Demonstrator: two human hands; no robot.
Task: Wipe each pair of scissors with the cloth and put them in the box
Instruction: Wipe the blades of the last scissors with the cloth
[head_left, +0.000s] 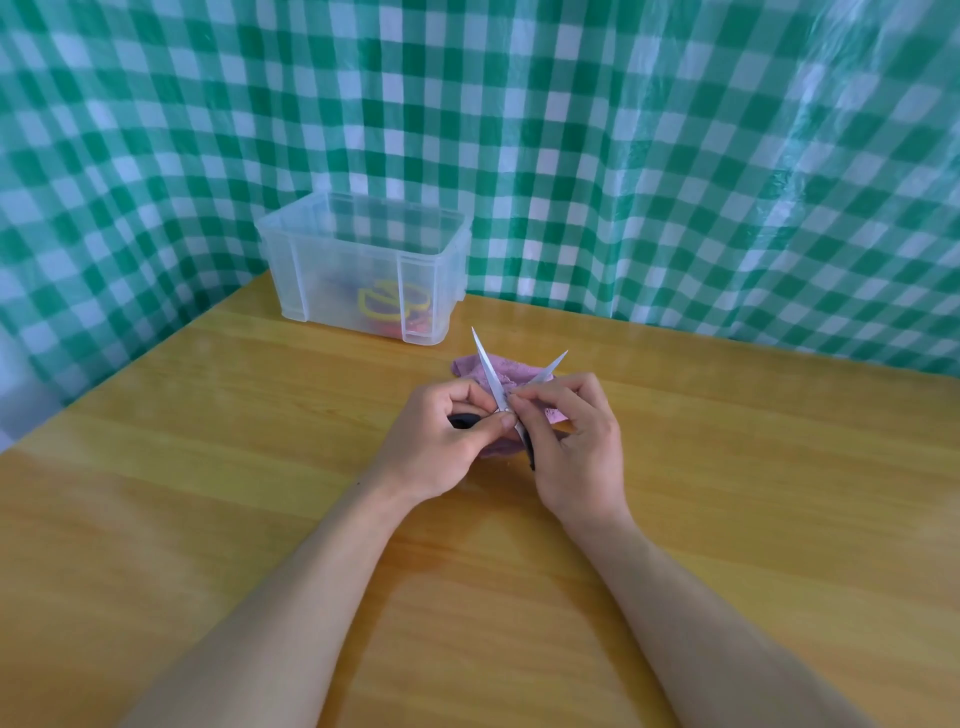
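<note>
Left hand and right hand pinched the black-handled scissors between them; a slip onto the splayed blades just beyond risked a cut.

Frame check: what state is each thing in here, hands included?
purple cloth, crumpled on the wooden table
black-handled scissors, blades spread open, held over the cloth
clear plastic box, upright, lidless, not empty
yellow-handled scissors, lying inside the box
left hand, grips one black handle
right hand, pinches the scissors near the pivot
</note>
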